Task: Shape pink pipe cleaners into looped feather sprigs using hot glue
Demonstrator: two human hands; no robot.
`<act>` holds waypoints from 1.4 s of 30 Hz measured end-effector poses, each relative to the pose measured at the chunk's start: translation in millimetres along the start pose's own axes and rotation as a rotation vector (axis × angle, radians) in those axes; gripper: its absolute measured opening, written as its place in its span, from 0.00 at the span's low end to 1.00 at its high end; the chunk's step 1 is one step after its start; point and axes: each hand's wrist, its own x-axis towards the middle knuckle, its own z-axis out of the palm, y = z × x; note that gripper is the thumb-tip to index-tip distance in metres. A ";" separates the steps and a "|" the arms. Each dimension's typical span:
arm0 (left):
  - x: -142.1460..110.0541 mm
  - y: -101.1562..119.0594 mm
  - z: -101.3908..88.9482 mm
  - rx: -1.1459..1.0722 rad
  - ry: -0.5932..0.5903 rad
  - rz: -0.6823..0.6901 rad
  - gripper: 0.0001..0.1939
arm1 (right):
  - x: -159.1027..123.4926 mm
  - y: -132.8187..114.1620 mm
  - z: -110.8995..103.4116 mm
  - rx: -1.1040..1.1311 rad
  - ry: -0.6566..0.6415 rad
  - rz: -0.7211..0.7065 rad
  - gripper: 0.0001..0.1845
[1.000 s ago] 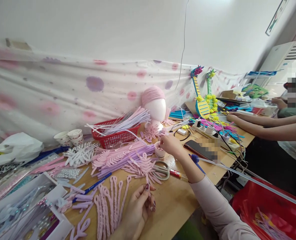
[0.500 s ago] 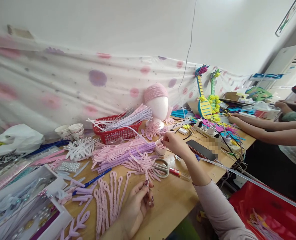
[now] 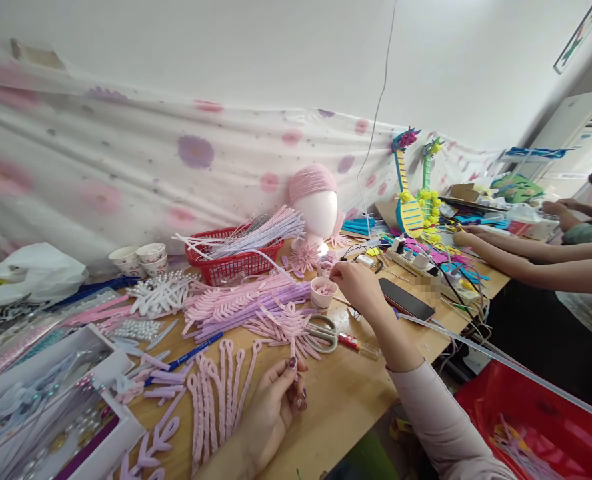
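Note:
My left hand (image 3: 275,407), with dark painted nails, is closed in a pinch at the front of the table. Between thumb and forefinger it grips the lower end of a pink pipe-cleaner sprig (image 3: 292,327), whose leafy top points away from me. My right hand (image 3: 359,285) hovers just right of a small paper cup (image 3: 321,299) holding short pink pieces. Its fingers are curled together, and whatever they hold is hidden. Beside the sprig lie grey-handled scissors (image 3: 332,333) and more pink pipe-cleaner leaves. Left of my left hand rest several twisted pink loops (image 3: 216,393).
A red basket (image 3: 226,270) of pipe cleaners stands behind, near a white foam head (image 3: 320,217). White boxes (image 3: 119,427) of beads sit at left. A phone (image 3: 406,299) and power strip (image 3: 421,267) lie at right. Another person's arms (image 3: 526,257) reach in there.
My right hand has drawn back a little to the right from the cup, so the cup's rim and pink pieces show more fully. The left hand keeps its grip almost unmoved.

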 end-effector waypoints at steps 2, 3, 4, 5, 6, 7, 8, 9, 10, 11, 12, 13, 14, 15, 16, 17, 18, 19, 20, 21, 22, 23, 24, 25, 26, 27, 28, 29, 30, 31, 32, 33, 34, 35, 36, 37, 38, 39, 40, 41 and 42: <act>-0.5 0.3 0.8 -0.013 0.013 0.019 0.23 | -10.1 -5.0 -4.4 0.038 -0.007 -0.036 0.10; -0.8 0.7 1.4 -0.020 0.025 0.034 0.22 | -17.9 -7.7 -5.8 0.072 -0.022 -0.073 0.09; -1.2 1.2 2.0 -0.027 0.040 0.050 0.22 | -27.2 -10.1 -6.3 0.124 -0.047 -0.123 0.08; -1.7 1.9 2.6 -0.030 0.055 0.061 0.21 | -37.9 -12.3 -5.9 0.194 -0.081 -0.184 0.07; -2.3 2.8 3.2 -0.025 0.068 0.071 0.20 | -49.2 -14.0 -4.4 0.291 -0.123 -0.254 0.07; -2.9 3.7 3.6 -0.019 0.082 0.072 0.18 | -60.8 -15.2 -2.1 0.377 -0.170 -0.310 0.07; -3.4 4.5 3.8 -0.021 0.099 0.077 0.17 | -71.9 -16.0 1.0 0.458 -0.214 -0.349 0.07; -3.7 5.2 3.6 -0.023 0.104 0.077 0.16 | -82.2 -16.4 4.5 0.526 -0.254 -0.365 0.07; -3.7 5.7 3.2 -0.027 0.107 0.087 0.14 | -91.3 -16.4 8.3 0.573 -0.287 -0.358 0.08; -3.7 6.0 2.6 -0.033 0.107 0.083 0.13 | -99.0 -16.2 12.0 0.615 -0.315 -0.338 0.08; -3.5 6.1 1.9 -0.027 0.100 0.072 0.13 | -105.4 -15.9 15.3 0.658 -0.340 -0.317 0.08; -3.4 6.1 1.2 -0.012 0.089 0.067 0.12 | -110.3 -15.6 18.2 0.703 -0.361 -0.295 0.07; -3.4 6.2 0.7 0.003 0.079 0.059 0.12 | -114.1 -15.4 20.4 0.743 -0.377 -0.278 0.07; -3.6 6.3 0.5 0.020 0.071 0.053 0.12 | -116.7 -15.4 21.9 0.777 -0.389 -0.269 0.07; -3.8 6.7 0.5 0.035 0.065 0.048 0.12 | -118.6 -15.5 22.7 0.804 -0.395 -0.264 0.07; -4.1 7.1 0.6 0.047 0.060 0.045 0.12 | -119.8 -15.8 22.9 0.825 -0.396 -0.262 0.07; -4.5 7.7 1.0 0.056 0.056 0.045 0.12 | -120.6 -16.2 22.7 0.841 -0.393 -0.260 0.07; -5.0 8.2 1.4 0.063 0.051 0.045 0.11 | -121.2 -16.6 22.4 0.850 -0.386 -0.257 0.07; -5.4 8.8 1.8 0.068 0.048 0.046 0.11 | -121.8 -16.9 22.1 0.855 -0.377 -0.250 0.07; -5.7 9.2 2.3 0.071 0.046 0.048 0.11 | -122.4 -17.0 22.1 0.856 -0.365 -0.240 0.06; -6.0 9.4 2.6 0.070 0.048 0.050 0.10 | -123.2 -16.9 22.6 0.854 -0.351 -0.230 0.06; -6.2 9.5 2.9 0.065 0.054 0.052 0.10 | -124.3 -16.4 23.5 0.848 -0.334 -0.221 0.06; -6.2 9.4 3.2 0.057 0.063 0.056 0.10 | -125.6 -15.6 24.9 0.839 -0.313 -0.213 0.05; -6.1 9.1 3.3 0.047 0.072 0.061 0.10 | -127.3 -14.7 26.7 0.831 -0.288 -0.206 0.05; -5.8 8.6 3.4 0.036 0.082 0.067 0.10 | -129.2 -13.6 28.9 0.824 -0.263 -0.198 0.06; -5.4 8.0 3.4 0.023 0.090 0.072 0.11 | -131.3 -12.7 31.1 0.819 -0.235 -0.191 0.06; -5.0 7.4 3.4 0.010 0.099 0.073 0.12 | -133.5 -12.0 33.2 0.816 -0.205 -0.184 0.06; -4.5 6.7 3.3 -0.002 0.106 0.072 0.13 | -135.7 -11.6 35.1 0.816 -0.174 -0.180 0.06; -4.0 6.1 3.0 -0.013 0.110 0.068 0.14 | -137.8 -11.6 36.5 0.818 -0.146 -0.181 0.06; -3.5 5.6 2.6 -0.024 0.114 0.063 0.14 | -139.8 -11.9 37.5 0.822 -0.121 -0.188 0.07; -2.9 5.2 2.0 -0.031 0.117 0.058 0.14 | -141.4 -12.5 38.0 0.828 -0.101 -0.197 0.07; -2.3 5.1 1.1 -0.034 0.117 0.054 0.14 | -142.8 -13.1 37.9 0.833 -0.090 -0.205 0.07; -1.6 5.3 -0.1 -0.035 0.116 0.053 0.14 | -143.8 -13.5 37.3 0.838 -0.082 -0.209 0.07; -0.7 5.8 -1.6 -0.033 0.113 0.056 0.14 | -144.7 -13.4 36.4 0.844 -0.070 -0.203 0.06; 0.2 6.7 -3.2 -0.028 0.113 0.064 0.14 | -145.5 -12.8 35.2 0.849 -0.051 -0.186 0.04; 1.3 7.8 -4.8 -0.022 0.113 0.075 0.14 | -146.2 -11.5 34.1 0.851 -0.027 -0.164 0.05; 2.2 9.1 -6.3 -0.016 0.115 0.090 0.14 | -146.9 -9.6 33.1 0.851 -0.002 -0.136 0.06; 3.0 10.4 -7.6 -0.011 0.118 0.103 0.14 | -147.6 -7.6 32.5 0.851 0.016 -0.106 0.08; 3.5 11.6 -8.6 -0.005 0.117 0.114 0.14 | -148.4 -5.7 32.7 0.852 0.019 -0.076 0.08; 3.7 12.4 -9.1 0.005 0.112 0.120 0.14 | -149.3 -4.5 33.6 0.854 0.002 -0.052 0.09; 3.6 13.0 -9.1 0.018 0.102 0.122 0.14 | -150.3 -4.2 35.5 0.863 -0.022 -0.033 0.11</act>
